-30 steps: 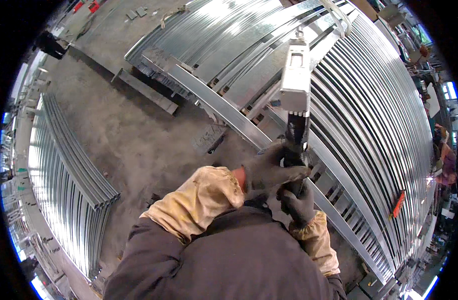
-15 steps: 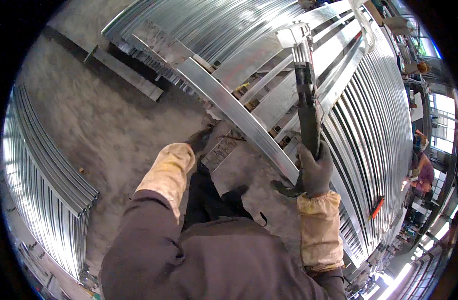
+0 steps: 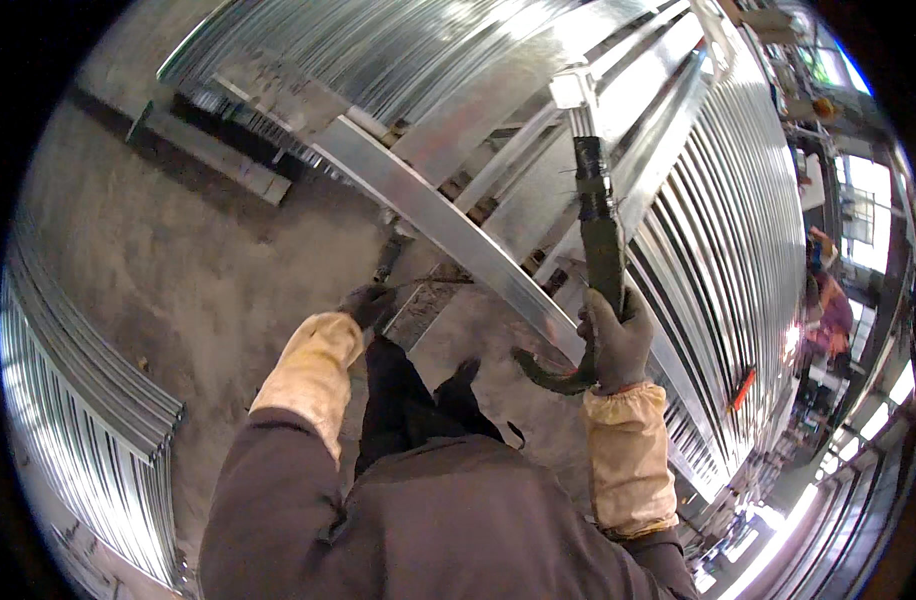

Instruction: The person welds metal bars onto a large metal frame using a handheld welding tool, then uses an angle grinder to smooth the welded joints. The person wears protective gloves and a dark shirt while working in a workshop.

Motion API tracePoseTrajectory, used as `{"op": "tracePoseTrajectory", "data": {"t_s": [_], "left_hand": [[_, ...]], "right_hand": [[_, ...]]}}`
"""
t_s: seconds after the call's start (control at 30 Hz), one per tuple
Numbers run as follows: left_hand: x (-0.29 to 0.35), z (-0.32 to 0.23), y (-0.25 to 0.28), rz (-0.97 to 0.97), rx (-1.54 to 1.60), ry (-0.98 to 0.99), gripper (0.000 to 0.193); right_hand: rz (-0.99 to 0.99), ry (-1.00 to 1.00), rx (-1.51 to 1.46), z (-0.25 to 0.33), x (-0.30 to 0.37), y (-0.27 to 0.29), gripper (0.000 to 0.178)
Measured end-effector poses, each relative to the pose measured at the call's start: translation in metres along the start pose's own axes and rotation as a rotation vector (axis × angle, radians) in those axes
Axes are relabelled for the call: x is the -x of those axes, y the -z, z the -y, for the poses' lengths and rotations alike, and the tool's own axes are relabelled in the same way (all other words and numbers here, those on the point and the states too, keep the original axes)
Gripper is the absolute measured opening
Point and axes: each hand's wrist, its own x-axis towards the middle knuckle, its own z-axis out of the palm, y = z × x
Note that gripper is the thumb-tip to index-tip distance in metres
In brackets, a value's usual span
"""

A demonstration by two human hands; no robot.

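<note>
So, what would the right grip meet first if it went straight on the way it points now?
Past the tool in the right grip, probably the metal bars ahead; depth is unclear, so it might pass above them.

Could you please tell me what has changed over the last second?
The left hand has moved away leftward from the right hand; whether it grips anything is unclear. The black-handled tool now looks farther away. The right hand still holds it, and the orange object still lies on the metal profiles.
</note>
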Motion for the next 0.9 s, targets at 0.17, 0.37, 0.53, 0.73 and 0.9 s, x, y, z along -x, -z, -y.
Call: {"op": "tracePoseTrajectory", "data": {"t_s": [0.17,0.37,0.53,0.73,0.9], "left_hand": [[0.045,0.024,0.020,-0.206,0.113,0.061,0.038],[0.107,0.045,0.014,-0.488,-0.277,-0.217,0.033],[0.178,-0.029,-0.008,-0.325,-0.529,-0.072,0.037],[0.270,-0.020,-0.026,-0.300,-0.738,0.154,0.045],[0.330,-0.095,-0.074,-0.499,-0.554,0.207,0.049]], "right_hand": [[-0.071,-0.061,-0.002,0.013,0.049,0.071,0.030],[-0.303,-0.063,-0.116,-0.039,0.090,0.209,0.029],[-0.506,0.001,-0.007,-0.121,0.080,0.354,0.034],[-0.693,-0.008,0.421,-0.209,-0.006,0.469,0.050],[-0.755,-0.251,0.530,-0.309,-0.069,0.553,0.066]]}}
